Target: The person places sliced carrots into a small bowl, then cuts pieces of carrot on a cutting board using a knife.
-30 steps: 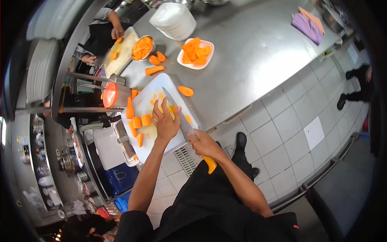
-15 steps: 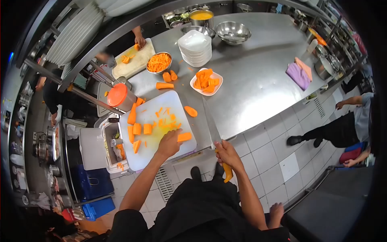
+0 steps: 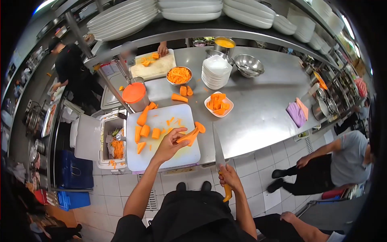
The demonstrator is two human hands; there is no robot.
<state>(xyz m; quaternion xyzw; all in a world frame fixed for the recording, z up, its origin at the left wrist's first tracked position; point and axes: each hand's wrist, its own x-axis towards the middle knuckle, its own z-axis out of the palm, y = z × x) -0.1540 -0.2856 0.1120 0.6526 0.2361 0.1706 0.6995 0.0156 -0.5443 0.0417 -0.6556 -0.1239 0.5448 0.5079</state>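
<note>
My left hand (image 3: 172,144) is closed on a piece of carrot (image 3: 188,138), held up over the right side of the white cutting board (image 3: 171,152). Beside the board's right edge, an oval carrot slice (image 3: 200,127) partly lines up with the held piece. My right hand (image 3: 229,177) grips the yellow handle of a large knife (image 3: 219,150), its blade pointing away over the table's front edge. Several carrot chunks (image 3: 144,130) and thin offcuts lie on the board's left and middle. A square white bowl (image 3: 219,105) of carrot slices stands beyond the knife tip.
Behind the board are a metal bowl of shredded carrot (image 3: 179,75), an orange-lidded container (image 3: 135,96) and stacked white bowls (image 3: 216,72). An open bin (image 3: 112,137) stands left. Another person's hand (image 3: 163,49) is at the far board. A person in grey (image 3: 350,157) stands right.
My left hand has risen from the board with the carrot piece and tilted it. The knife stays in my right hand. My view has shifted, showing more of the plate shelf.
</note>
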